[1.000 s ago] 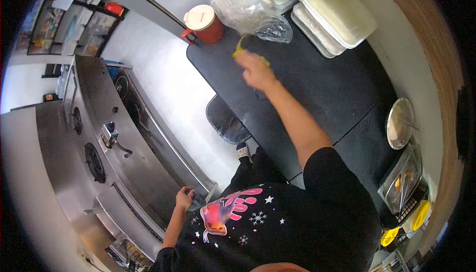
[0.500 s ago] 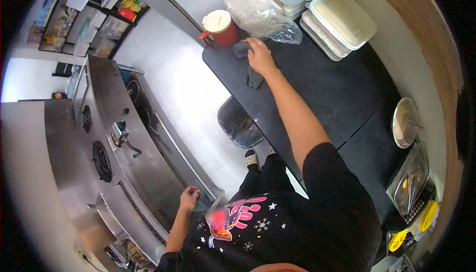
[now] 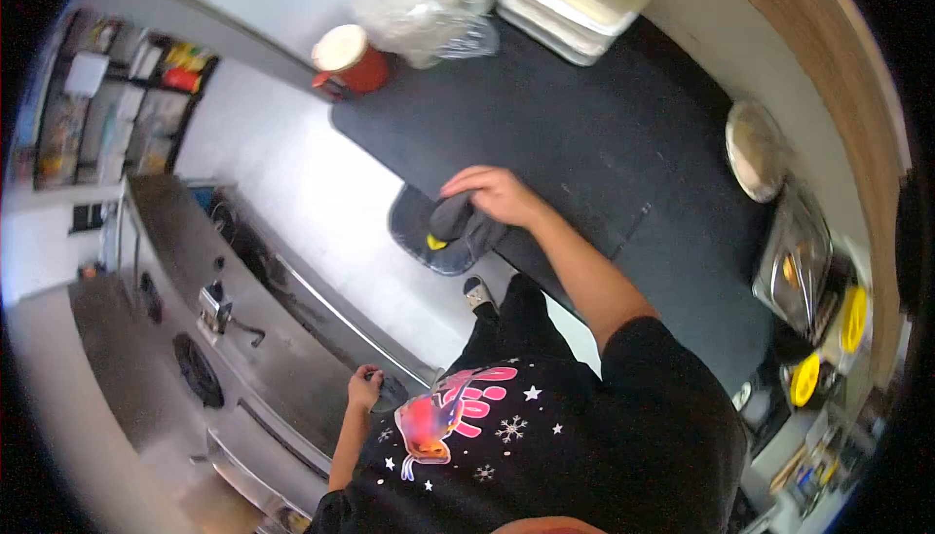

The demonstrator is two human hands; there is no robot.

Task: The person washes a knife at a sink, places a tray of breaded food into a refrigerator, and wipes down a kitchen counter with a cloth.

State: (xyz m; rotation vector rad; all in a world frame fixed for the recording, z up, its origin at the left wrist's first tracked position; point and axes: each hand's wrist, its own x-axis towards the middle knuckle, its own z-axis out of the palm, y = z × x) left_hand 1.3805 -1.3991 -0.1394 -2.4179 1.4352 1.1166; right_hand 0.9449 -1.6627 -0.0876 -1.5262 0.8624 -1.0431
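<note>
A dark grey cloth [image 3: 474, 230] hangs bunched from my right hand [image 3: 492, 195] at the left edge of the black table [image 3: 584, 164]. A small yellow patch [image 3: 435, 242] shows at the cloth's lower end, above the black seat [image 3: 414, 232]. My left hand [image 3: 364, 388] is low beside the steel counter, its fingers curled near a greyish see-through thing [image 3: 392, 396] whose shape is unclear.
A red lidded jug [image 3: 358, 66], a clear plastic bag [image 3: 419, 13] and stacked lidded containers [image 3: 575, 3] stand at the table's far end. On the right are a round foil-rimmed container [image 3: 755, 151] and a clear tray [image 3: 794, 256]. The steel counter [image 3: 282, 339] runs along the left.
My right hand has moved from beside the jug and bag toward me, to the table's left edge, carrying the grey cloth. The view has shifted; my left hand has stayed low by the counter.
</note>
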